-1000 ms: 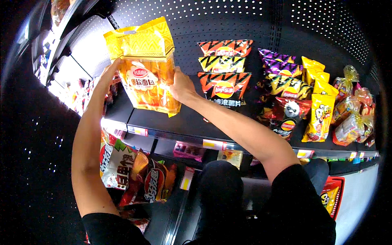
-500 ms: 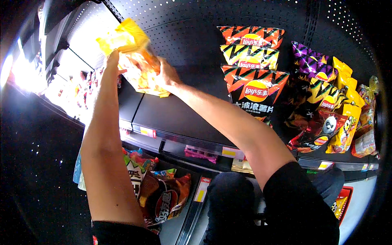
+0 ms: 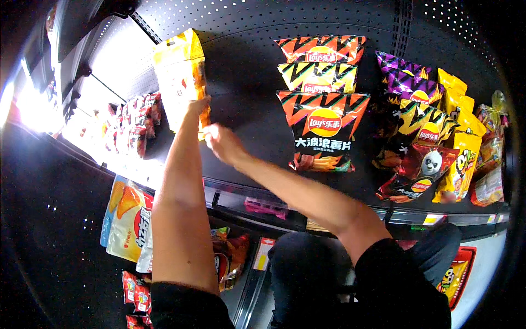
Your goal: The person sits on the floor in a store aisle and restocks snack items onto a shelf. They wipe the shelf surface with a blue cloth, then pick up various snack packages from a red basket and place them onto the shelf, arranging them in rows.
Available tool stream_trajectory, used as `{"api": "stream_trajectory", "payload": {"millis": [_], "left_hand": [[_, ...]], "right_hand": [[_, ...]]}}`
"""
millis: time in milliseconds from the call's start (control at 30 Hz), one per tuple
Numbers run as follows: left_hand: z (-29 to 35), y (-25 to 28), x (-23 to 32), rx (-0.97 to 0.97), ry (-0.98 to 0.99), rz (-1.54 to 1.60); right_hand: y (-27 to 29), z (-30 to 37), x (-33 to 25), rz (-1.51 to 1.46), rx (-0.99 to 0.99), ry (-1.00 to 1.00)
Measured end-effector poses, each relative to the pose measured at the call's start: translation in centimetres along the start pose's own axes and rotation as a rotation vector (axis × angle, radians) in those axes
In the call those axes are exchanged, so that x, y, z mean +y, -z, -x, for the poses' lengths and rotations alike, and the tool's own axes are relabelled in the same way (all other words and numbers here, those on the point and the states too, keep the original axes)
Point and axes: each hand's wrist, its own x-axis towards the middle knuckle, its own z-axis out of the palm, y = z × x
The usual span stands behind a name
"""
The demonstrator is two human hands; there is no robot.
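A yellow and white snack bag (image 3: pixel 178 68) stands upright on the dark upper shelf, at the left of the head view. My left hand (image 3: pixel 198 108) is closed on its lower right side, the fingers partly hidden. Right beside the bag's lower right corner is my right hand (image 3: pixel 223 143), its fingers curled in and slightly blurred. Whether they pinch the corner is hidden. To the right, several chip bags (image 3: pixel 323 131) with orange, yellow and black fronts stand one behind another.
Farther right are purple and black chip bags (image 3: pixel 411 90), yellow bags (image 3: pixel 463 159) and a red panda bag (image 3: pixel 422 172). Small red packets (image 3: pixel 139 123) stand at left under bright light. Below the shelf's front edge hang or lie more bags (image 3: pixel 126 219). A red basket (image 3: pixel 467 263) is at lower right.
The yellow bag has gone from tilted and lifted to upright on the shelf. My left hand moved down and right along it; my right hand came off its side to the lower corner.
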Motion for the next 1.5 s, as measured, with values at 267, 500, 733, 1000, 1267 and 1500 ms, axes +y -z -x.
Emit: {"api": "stream_trajectory", "payload": {"millis": [267, 500, 733, 1000, 1267, 1500], "left_hand": [[-0.5, -4.5, -2.6, 0.153, 0.053, -0.222], [-1.7, -5.4, -4.2, 0.294, 0.112, -0.301], [-4.1, -6.5, -5.5, 0.361, 0.147, -0.306], [-7.1, -5.6, -7.4, 0.436, 0.178, -0.329], [-8.7, -6.8, -9.5, 0.57, -0.034, -0.446], [-13.7, -2.9, -14.4, 0.486, -0.055, -0.058]], "right_hand": [[7.7, 14.6, -6.9, -0.188, -0.216, 0.006], [14.2, 20.9, -12.0, -0.216, -0.423, -0.372], [17.7, 23.7, -13.3, -0.177, -0.315, -0.416], [19.5, 23.9, -13.0, -0.153, -0.314, -0.443], [19.0, 24.2, -12.3, -0.071, -0.305, -0.361], [18.5, 24.5, -12.5, -0.212, -0.318, -0.433]]}}
